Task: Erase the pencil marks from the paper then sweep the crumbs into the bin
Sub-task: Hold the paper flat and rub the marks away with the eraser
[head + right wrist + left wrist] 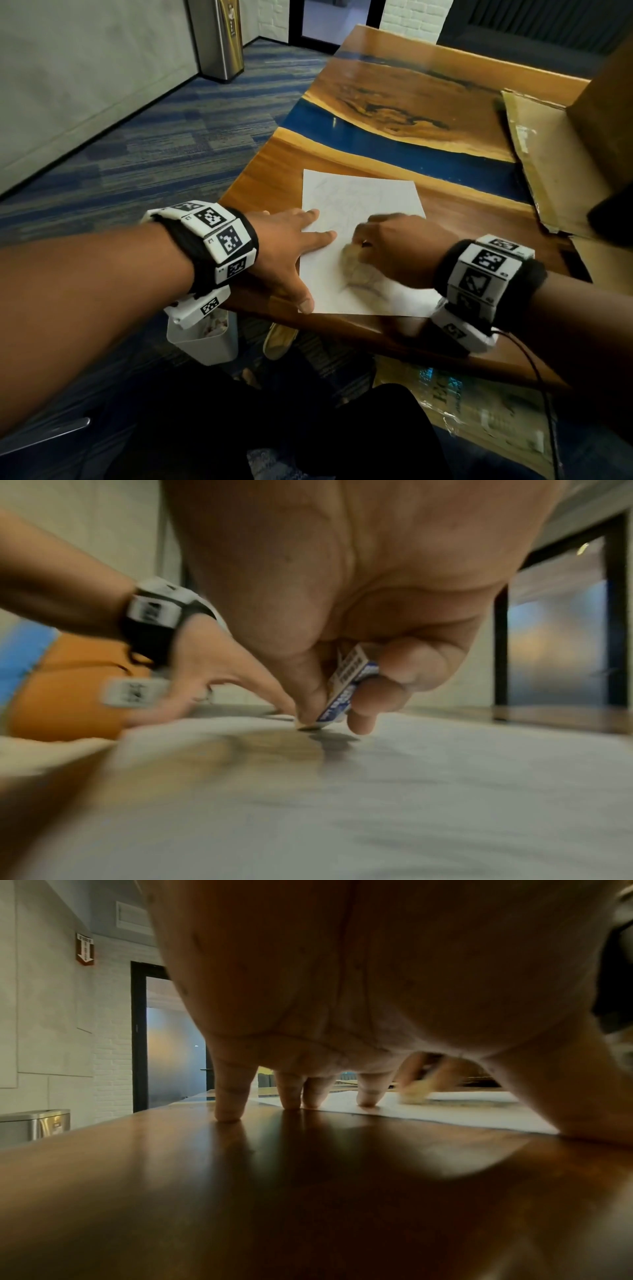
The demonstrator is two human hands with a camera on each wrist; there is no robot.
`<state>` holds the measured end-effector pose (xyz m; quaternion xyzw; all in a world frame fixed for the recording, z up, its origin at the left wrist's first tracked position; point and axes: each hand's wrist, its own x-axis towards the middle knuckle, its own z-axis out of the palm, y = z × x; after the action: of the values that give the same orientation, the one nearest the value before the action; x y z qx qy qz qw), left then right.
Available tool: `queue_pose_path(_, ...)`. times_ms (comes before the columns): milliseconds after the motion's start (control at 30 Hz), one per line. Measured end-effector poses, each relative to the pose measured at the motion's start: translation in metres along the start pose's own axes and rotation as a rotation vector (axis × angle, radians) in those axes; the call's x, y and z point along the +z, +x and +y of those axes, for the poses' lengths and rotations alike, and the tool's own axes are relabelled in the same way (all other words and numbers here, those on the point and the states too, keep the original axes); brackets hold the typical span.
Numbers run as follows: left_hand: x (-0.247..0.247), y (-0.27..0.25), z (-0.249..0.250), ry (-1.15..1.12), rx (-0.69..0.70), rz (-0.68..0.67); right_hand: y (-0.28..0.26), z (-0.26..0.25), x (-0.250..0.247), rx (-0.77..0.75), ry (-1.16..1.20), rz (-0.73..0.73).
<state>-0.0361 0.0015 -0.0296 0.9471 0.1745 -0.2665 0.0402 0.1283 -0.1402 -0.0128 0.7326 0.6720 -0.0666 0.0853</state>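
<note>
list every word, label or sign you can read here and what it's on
"FIRE": red wall sign with a white down arrow, left wrist view; smaller text below it is too blurred.
Blue and white eraser sleeve pinched in the right hand: print too blurred to read.
Square black-and-white code tags on the white wristbands: patterns, tiny characters illegible.
Label on the steel floor bin: too small.
Clear plastic packaging on the floor: print blurred.

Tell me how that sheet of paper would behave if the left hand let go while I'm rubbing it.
The paper looks thin and light on a glossy table, so it would probably slide or wrinkle under the eraser. The left hand, pressing its edge, likely prevents that.
</note>
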Motion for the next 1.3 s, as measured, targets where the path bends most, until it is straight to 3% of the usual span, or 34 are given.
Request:
queue_pose_path(67,0.000,0.001,0.000,0.005,0.003,-0.002,0.002,0.005,0.001,0.069,-0.061,0.039)
queue_pose_path(200,-0.003,0.000,0.000,0.007,0.009,-0.014,-0.017,-0.042,0.003,-0.292,0.032,-0.044)
queue_pose_path(233,-0.003,0.000,0.001,0.010,0.007,-0.014,-0.016,-0.040,0.002,-0.301,0.040,-0.069)
queue_pose_path(400,-0.003,-0.001,0.002,0.020,0.012,-0.023,0.007,0.025,0.000,0.125,-0.052,-0.042)
queue_pose_path(500,-0.007,-0.001,0.004,0.025,0.019,-0.044,0.004,0.020,-0.001,0.161,-0.091,-0.045)
queue_pose_path(567,-0.008,-0.001,0.006,0.027,0.017,-0.043,-0.006,0.000,-0.002,0.063,-0.039,-0.024)
queue_pose_path(667,-0.009,-0.002,0.006,0.027,0.011,-0.037,-0.023,-0.031,0.000,-0.257,0.006,-0.040)
queue_pose_path(700,-0.009,-0.002,0.006,0.027,0.011,-0.037,-0.023,-0.030,-0.001,-0.282,0.002,-0.058)
queue_pose_path(833,-0.009,-0.001,0.005,0.022,0.013,-0.044,-0.002,0.007,-0.008,0.085,-0.106,-0.047)
queue_pose_path(867,-0.009,-0.001,0.005,0.018,0.012,-0.046,-0.002,0.008,-0.007,0.095,-0.113,-0.040)
queue_pose_path(1000,-0.011,-0.002,0.005,0.000,0.012,-0.040,-0.022,-0.026,0.000,-0.284,0.036,-0.065)
queue_pose_path(1033,-0.011,-0.002,0.006,0.002,0.011,-0.040,-0.021,-0.025,0.001,-0.295,0.045,-0.068)
queue_pose_path(1133,-0.012,-0.002,0.008,0.006,0.008,-0.051,-0.002,0.006,-0.004,-0.017,-0.039,-0.025)
queue_pose_path(1200,-0.013,-0.002,0.009,0.004,-0.003,-0.057,-0.002,0.010,-0.004,0.038,-0.101,-0.015)
queue_pose_path(1300,-0.014,-0.004,0.009,-0.014,0.002,-0.053,-0.020,-0.021,-0.003,-0.281,-0.019,-0.041)
